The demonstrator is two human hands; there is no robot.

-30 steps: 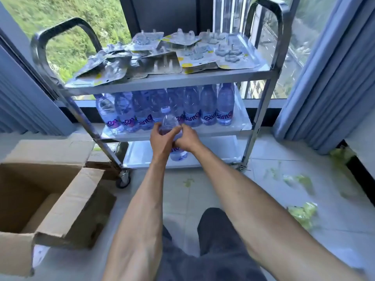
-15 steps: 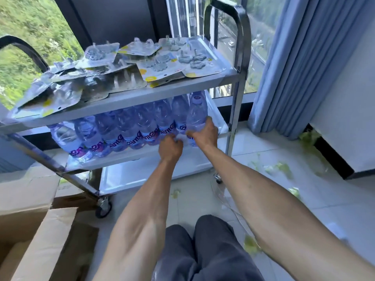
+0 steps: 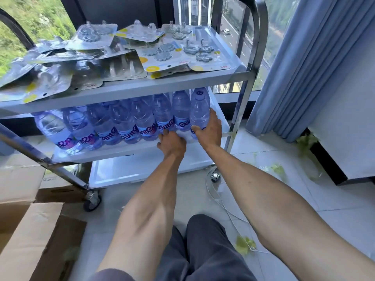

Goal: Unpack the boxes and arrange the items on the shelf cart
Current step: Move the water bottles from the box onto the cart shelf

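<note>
clear bottle [image 3: 199,112], upright, purple label

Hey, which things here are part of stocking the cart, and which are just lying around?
Part of the job:
water bottles on the middle shelf
end bottle, gripped by the right hand
left hand
shelf cart
blister packs on top
cardboard box

Lying about:
green scraps
white cord
curtain

Water bottles [image 3: 142,122] on cart's middle shelf: purple label lettering, partly readable as "Gante"; other print too small.
</note>
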